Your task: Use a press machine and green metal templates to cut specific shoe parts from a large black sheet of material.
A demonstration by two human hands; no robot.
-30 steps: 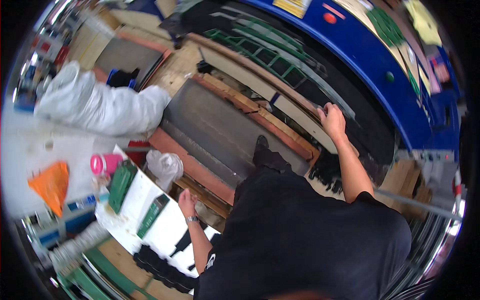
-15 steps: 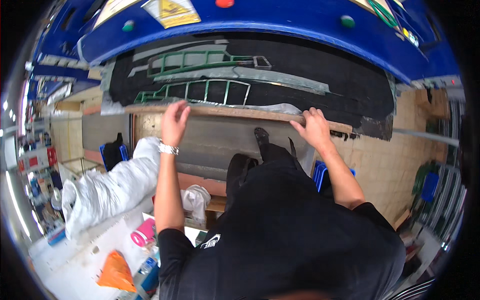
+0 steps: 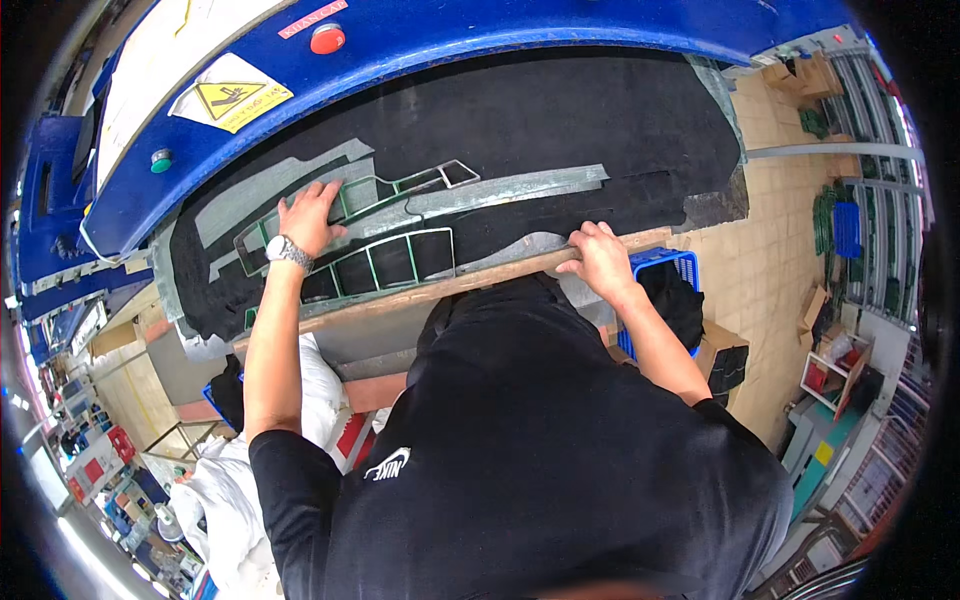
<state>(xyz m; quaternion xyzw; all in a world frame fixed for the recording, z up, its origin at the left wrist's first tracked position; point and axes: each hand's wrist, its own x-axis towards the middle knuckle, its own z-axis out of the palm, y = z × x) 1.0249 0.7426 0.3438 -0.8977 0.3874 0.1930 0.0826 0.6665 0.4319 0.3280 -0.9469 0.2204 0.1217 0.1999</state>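
Two green-sided metal cutting dies lie on black material (image 3: 560, 120) spread over a work surface. My left hand (image 3: 312, 218), with a metal watch at its wrist, rests on the far cutting die (image 3: 400, 187), fingers spread across its left part. Part of the frame is hidden under that hand. Closer to me is the near cutting die (image 3: 412, 262), its left end partly covered by my left forearm. My right hand (image 3: 600, 262) is closed over the wooden edge strip (image 3: 480, 276) along the front, fingers on top and thumb on the near side.
A blue press beam (image 3: 450, 38) with a red button (image 3: 327, 40) and a green button (image 3: 161, 161) spans the far side. Grey strips (image 3: 520, 188) lie beside the dies. A blue crate (image 3: 665, 262) with black pieces stands at right, and white sacks (image 3: 225, 500) at lower left.
My left hand has moved from the wooden edge forward onto the far die. My right hand stays on the edge strip. The view has turned and come closer to the press.
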